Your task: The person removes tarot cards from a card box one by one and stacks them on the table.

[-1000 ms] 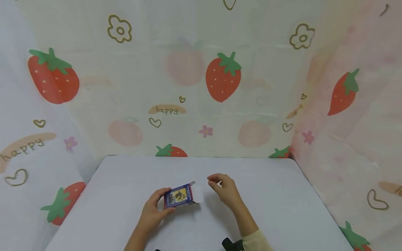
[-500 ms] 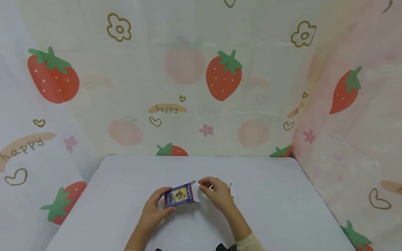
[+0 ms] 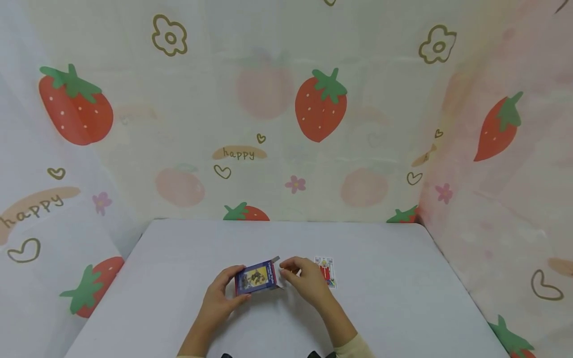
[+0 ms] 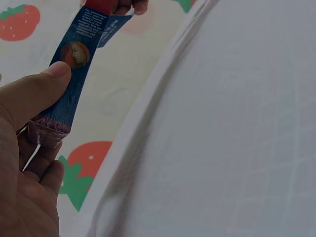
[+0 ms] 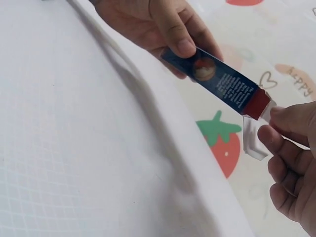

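Note:
My left hand grips a small blue and red card box with a yellow picture on its face. Its thumb lies along the narrow printed side in the left wrist view. The box's far end is open, with white flaps sticking out. At that end, the thumb and forefinger of my right hand pinch a white end flap; the other fingers are curled. Behind the right hand, a picture card with a red figure lies on the table, partly hidden by the hand.
A white cloth covers the table. Strawberry-print sheets stand along the back and both sides. Dark wrist gear shows at the bottom edge.
My right hand has moved left to the open end of the box, uncovering the picture card on the table. The left hand and box have hardly moved.

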A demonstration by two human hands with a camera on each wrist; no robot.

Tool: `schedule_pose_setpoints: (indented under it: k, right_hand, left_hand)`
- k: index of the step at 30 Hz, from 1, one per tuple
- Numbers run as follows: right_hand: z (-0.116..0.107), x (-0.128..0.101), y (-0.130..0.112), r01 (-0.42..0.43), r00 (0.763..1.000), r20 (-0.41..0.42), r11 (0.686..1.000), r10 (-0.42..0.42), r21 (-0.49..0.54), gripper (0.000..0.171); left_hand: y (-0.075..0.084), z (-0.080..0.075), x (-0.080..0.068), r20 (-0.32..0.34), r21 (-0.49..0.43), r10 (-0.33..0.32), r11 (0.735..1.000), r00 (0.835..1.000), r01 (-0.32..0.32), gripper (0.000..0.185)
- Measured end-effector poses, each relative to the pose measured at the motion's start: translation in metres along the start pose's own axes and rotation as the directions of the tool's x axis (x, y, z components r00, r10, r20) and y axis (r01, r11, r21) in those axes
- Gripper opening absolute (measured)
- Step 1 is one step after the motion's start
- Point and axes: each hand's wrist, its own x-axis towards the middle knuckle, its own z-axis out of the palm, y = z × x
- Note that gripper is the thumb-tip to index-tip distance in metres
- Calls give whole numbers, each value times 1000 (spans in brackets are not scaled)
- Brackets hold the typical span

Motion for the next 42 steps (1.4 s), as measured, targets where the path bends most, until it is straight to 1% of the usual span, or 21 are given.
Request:
schedule_pose_setpoints:
  k: [6, 13, 21, 26, 30, 37, 42]
  right_hand:
    - [3, -3, 1, -55, 998, 29, 998, 55, -7, 10]
    - [8, -4, 2, -50, 998, 42, 999, 50, -13, 12]
    - [14, -5, 3, -50, 999, 21, 999, 50, -20, 16]
    - [16, -5, 2, -42, 999, 4, 999, 42, 0, 17]
    - [17, -4, 1, -44, 999, -5, 999, 45, 16, 16]
    - [16, -4, 2, -47, 999, -2, 999, 47, 0, 14]
    - [15, -5, 3, -55, 999, 1, 998, 55, 8, 15]
  left_hand:
    - [-1, 1, 0, -12, -6, 31, 999, 999, -31, 74]
    - [-1, 0, 0, -12, 11, 34, 999, 999, -34, 74]
    - [-1, -1, -2, -2, 49, 9, 999, 1000, -9, 76]
    - [1, -2, -2, 4, 67, 0, 998, 1000, 0, 75]
    - [2, -3, 0, 11, 61, -12, 998, 1000, 11, 74]
    - [0, -2, 1, 7, 56, 33, 998, 999, -34, 75]
    - [0, -2, -1, 9, 28, 15, 999, 1000, -15, 75]
